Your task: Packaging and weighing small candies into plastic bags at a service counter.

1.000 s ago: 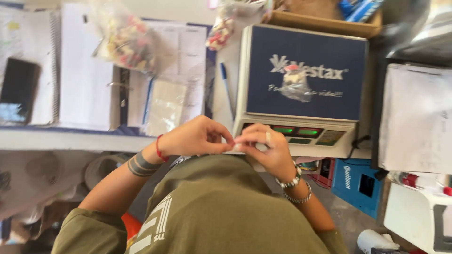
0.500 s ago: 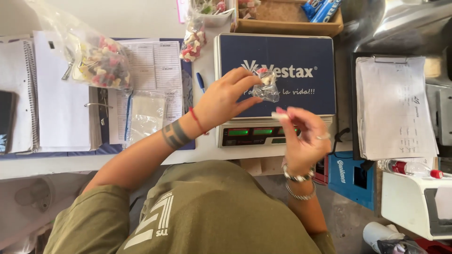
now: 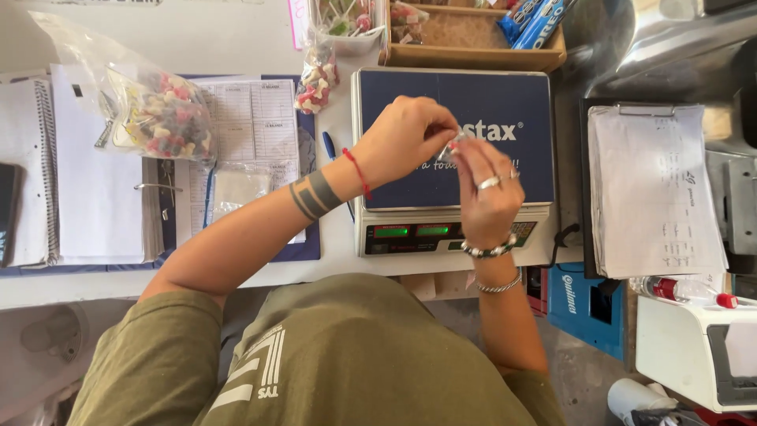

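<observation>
Clear plastic, a tiny bag, sits pinched between both my hands above the dark blue platform of the scale. My left hand comes in from eight o'clock, its fingers curled and pressed onto the bag's left edge. My right hand rises from six o'clock, fingers closed on the same bag from below; a ring shows on one of them, bracelets on the wrist. What is inside the little bag I cannot tell, beyond a hint of pale and red.

The scale stands on the white desk, its green display at the near edge, just under my right wrist. At ten o'clock from my hands lies a large clear bag of mixed sweets, resting on an open binder with a printed form. A smaller bag of sweets lies at eleven o'clock, just beside the scale's far left corner. At three o'clock, well apart, a clipboard with papers. A blue pen lies between binder and scale
</observation>
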